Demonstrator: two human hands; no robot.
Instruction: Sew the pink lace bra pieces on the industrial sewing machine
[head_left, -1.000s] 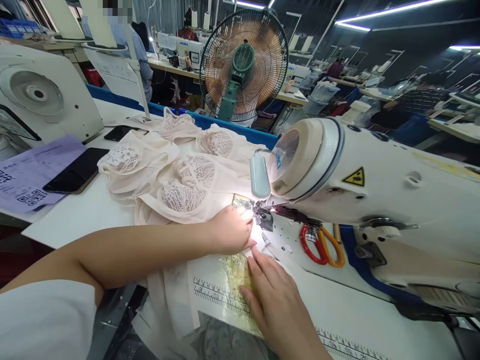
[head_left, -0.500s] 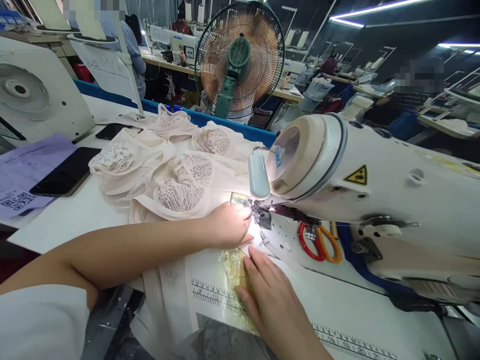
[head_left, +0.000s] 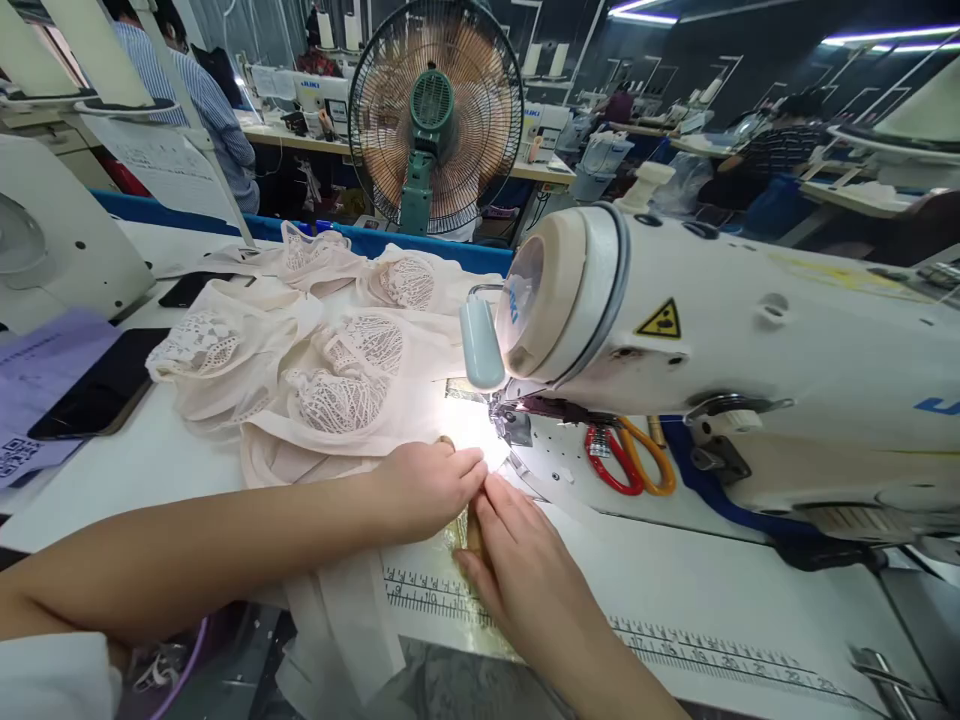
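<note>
A white sewing machine (head_left: 720, 330) has its lit needle area and presser foot (head_left: 506, 415) just beyond my hands. My left hand (head_left: 427, 490) is closed, with thumb and finger pinched at the near edge of a glaring white piece of fabric (head_left: 472, 425). My right hand (head_left: 536, 570) lies with fingers stretched out and thumb apart, its fingertips touching the fabric edge beside my left fingertips. Glare hides the fabric's details. Cream lace bras (head_left: 345, 385) are heaped left of the needle. Shiny yellowish tape (head_left: 469, 600) shows on the table under my hands.
Red-handled scissors (head_left: 611, 462) and an orange-handled pair (head_left: 649, 460) lie under the machine arm. A black phone (head_left: 97, 385) rests on purple paper (head_left: 52, 350) at left. A ruler strip (head_left: 697, 655) runs along the near edge. A fan (head_left: 435, 120) stands behind the table.
My left hand has drawn back from the presser foot toward me, meeting my right fingertips. My right hand has shifted slightly. The camera view has turned somewhat right.
</note>
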